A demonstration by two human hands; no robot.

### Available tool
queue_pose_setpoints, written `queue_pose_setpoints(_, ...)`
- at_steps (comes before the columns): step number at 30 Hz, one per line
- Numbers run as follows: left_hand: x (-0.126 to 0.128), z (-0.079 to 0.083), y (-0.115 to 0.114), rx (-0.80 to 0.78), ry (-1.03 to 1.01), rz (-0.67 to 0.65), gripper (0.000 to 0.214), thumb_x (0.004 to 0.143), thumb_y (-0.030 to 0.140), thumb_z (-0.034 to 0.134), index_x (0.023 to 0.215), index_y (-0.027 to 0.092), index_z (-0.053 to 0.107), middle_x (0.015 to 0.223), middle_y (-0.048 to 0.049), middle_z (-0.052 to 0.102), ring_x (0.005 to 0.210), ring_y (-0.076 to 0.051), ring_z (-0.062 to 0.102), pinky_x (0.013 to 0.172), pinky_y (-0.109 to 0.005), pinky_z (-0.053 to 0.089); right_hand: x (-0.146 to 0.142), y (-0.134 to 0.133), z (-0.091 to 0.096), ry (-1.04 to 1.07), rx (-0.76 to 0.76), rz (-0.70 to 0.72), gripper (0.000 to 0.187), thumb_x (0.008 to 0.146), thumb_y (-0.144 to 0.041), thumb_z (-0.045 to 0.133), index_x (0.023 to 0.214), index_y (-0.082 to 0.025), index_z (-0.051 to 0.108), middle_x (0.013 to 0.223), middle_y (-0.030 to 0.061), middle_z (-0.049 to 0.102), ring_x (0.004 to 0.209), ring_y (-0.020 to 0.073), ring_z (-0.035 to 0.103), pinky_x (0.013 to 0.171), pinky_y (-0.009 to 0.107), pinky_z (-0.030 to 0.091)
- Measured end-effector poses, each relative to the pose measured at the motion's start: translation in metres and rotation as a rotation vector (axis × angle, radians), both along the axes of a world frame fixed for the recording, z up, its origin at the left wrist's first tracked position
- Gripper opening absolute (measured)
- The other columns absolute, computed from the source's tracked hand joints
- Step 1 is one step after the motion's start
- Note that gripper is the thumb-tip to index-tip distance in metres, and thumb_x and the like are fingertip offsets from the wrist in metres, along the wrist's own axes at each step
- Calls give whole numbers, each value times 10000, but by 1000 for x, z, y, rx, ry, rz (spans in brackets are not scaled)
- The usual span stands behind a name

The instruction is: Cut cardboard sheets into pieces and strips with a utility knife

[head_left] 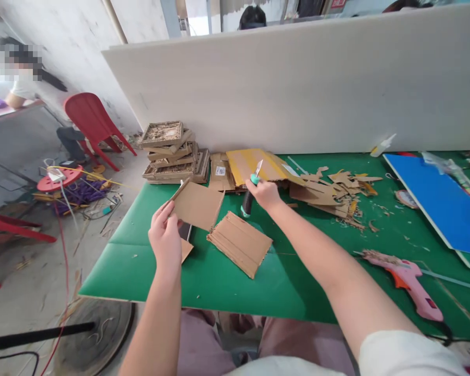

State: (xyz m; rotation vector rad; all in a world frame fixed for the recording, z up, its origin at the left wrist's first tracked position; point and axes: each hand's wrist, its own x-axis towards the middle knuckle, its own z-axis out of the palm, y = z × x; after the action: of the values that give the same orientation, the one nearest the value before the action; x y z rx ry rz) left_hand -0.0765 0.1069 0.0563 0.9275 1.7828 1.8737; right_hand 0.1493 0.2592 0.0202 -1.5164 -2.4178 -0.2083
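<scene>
My left hand [165, 237] is closed on the near edge of a flat brown cardboard piece [198, 204], lifting it above the green mat [227, 277]. My right hand [264, 193] grips a utility knife [249, 196] with a teal-and-black handle, its blade pointing up and away. A ribbed corrugated cardboard piece [241, 243] lies flat on the mat between my arms. Another small cardboard piece [186, 249] lies partly hidden under my left hand.
A stack of cardboard frames [172, 151] stands at the back left, with yellow-faced cardboard [250, 164] and several offcuts [332, 190] beside it. A pink glue gun [409, 282] lies near right, a blue board [434, 198] far right. A white partition [297, 83] stands behind. Red chairs [92, 122] stand left; a person sits far left.
</scene>
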Motion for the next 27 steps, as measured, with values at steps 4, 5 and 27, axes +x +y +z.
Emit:
queue_pose_setpoints(4,-3,-5,-29,30,-112,44,327,690,280,603,993,203,700,1228,-45,556,1014,-196,603,765,-279,566,-34,2,-19,30,-71,21,299,931,-258,409,1165,-173,575,1174,133,597,1008,191,579,818,346,494)
queue_pose_setpoints(5,-4,-5,-33,38,-127,49,328,685,280,609,990,201,702,1230,-46,555,1023,-196,598,761,-272,565,-40,5,-20,40,-92,26,306,917,-311,460,1172,-175,559,1180,111,585,1009,185,577,838,372,499)
queue_pose_setpoints(27,21,-35,-59,-125,-349,-204,338,702,303,597,1014,225,698,1297,-52,536,1147,-236,557,834,-319,546,86,-31,-18,184,-65,-159,347,861,-251,408,1114,-212,642,1062,104,638,1075,263,541,894,358,414)
